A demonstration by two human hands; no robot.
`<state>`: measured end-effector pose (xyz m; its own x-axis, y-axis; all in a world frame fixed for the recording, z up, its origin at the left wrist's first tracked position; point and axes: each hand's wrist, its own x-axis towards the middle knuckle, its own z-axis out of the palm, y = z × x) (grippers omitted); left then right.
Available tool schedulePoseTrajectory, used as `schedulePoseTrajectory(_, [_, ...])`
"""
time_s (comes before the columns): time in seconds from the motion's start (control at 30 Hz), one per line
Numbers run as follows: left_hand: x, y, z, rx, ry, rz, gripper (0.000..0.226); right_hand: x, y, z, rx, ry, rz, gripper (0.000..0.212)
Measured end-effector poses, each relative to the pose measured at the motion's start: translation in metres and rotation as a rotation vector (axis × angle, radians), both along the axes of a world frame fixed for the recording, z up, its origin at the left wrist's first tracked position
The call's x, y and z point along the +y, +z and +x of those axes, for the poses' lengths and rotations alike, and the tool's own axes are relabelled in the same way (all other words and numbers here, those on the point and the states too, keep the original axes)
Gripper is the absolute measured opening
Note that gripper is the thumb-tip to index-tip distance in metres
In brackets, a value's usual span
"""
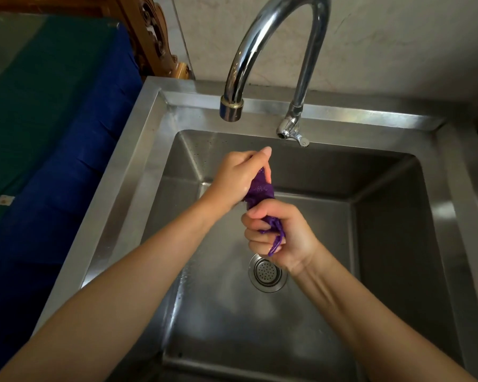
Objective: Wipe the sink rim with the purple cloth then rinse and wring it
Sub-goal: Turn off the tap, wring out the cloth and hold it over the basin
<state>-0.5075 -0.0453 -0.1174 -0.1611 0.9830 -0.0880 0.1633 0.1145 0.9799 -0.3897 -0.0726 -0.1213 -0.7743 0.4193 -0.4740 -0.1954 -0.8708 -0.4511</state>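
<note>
Head view: purple cloth point(260, 190) between both hands point(236, 179) point(283, 238)

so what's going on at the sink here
A person is wringing a purple cloth over the steel sink. The left hand grips its upper end and the right hand grips the lower end, with the cloth bunched and twisted between them above the drain. No water can be seen running from the faucet.

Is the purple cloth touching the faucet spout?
Apart. Head view: purple cloth, gripped by left hand and right hand, sits below the faucet spout, sink wall between.
</note>
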Motion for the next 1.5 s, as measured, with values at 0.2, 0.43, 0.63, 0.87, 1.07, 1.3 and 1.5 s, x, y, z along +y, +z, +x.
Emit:
schedulePoseTrajectory(0.2, [0.005,0.002,0.013,-0.128,0.056,0.007,0.049,-0.007,0.002,-0.002,0.186,-0.159,-0.057,0.026])
schedulePoseTrajectory(0.43, [0.003,-0.015,0.016,-0.092,0.159,-0.023,0.050,-0.006,-0.014,0.001,0.147,-0.207,-0.078,0.021])
schedulePoseTrajectory(0.63, [-0.011,-0.046,0.004,0.029,0.293,-0.231,0.047,0.009,-0.036,0.028,-0.416,-0.062,0.213,0.040])
schedulePoseTrajectory(0.87, [-0.024,-0.059,0.039,-0.072,0.316,-0.496,0.038,0.016,-0.043,0.024,-1.153,-0.065,0.980,0.038])
schedulePoseTrajectory(1.07, [-0.015,-0.052,0.063,0.176,0.350,-0.375,0.058,0.018,-0.041,0.039,-1.282,-0.173,1.095,0.049])
schedulePoseTrajectory(1.3, [-0.010,-0.020,0.091,0.239,0.184,-0.201,0.050,0.015,-0.017,0.086,-0.925,-0.293,0.762,0.050])
schedulePoseTrajectory(1.5, [-0.013,0.014,0.120,0.128,-0.042,-0.060,0.010,0.023,0.015,0.146,-0.821,-0.161,0.520,0.041])
